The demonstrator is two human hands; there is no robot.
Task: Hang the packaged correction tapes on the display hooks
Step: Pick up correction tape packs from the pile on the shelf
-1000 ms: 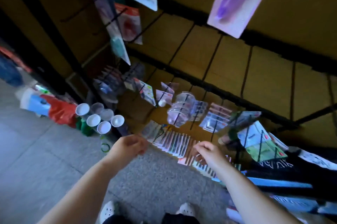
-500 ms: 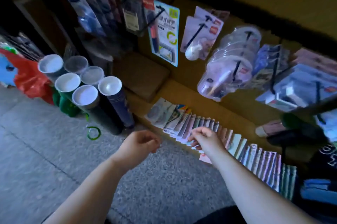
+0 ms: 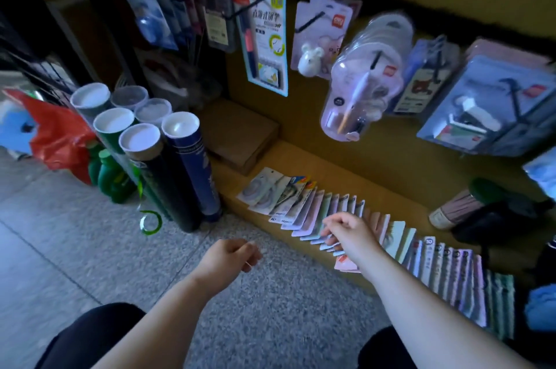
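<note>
My right hand (image 3: pixel 350 231) is down on the row of packs (image 3: pixel 328 212), fingers (image 3: pixel 329 233) curled and pinched among the card edges; they touch several cards, but I cannot tell whether they have a firm hold on any one. My left hand (image 3: pixel 227 257) hangs loosely curled over the floor (image 3: pixel 90 263), thumb against forefinger, holding nothing that I can see.

The packs stand overlapped like fanned cards, running from just left of my right fingers, where two round tape packs (image 3: pixel 258 188) lie flatter, to well off to my right, where the row turns to purple and green cards (image 3: pixel 469 275). They rest on a low yellow ledge (image 3: pixel 376 179) at the foot of the display board.

Beyond my right fingers, up on the board, goods hang on black hooks (image 3: pixel 311 19): a blue pen card (image 3: pixel 267 41), a pink card with a white mouse (image 3: pixel 319 37), a stack of clear blisters (image 3: pixel 364 74), and blue packs (image 3: pixel 487 107) further right. A brown box (image 3: pixel 240 134) sits on the ledge beyond and left of the packs.

Left of my left hand stand capped tubes (image 3: pixel 168 158) on the floor, with a green ribbon curl (image 3: pixel 150 221) at their foot and a red bag (image 3: pixel 60 140) further left. My dark trouser knees (image 3: pixel 90 335) show at the bottom edge.
</note>
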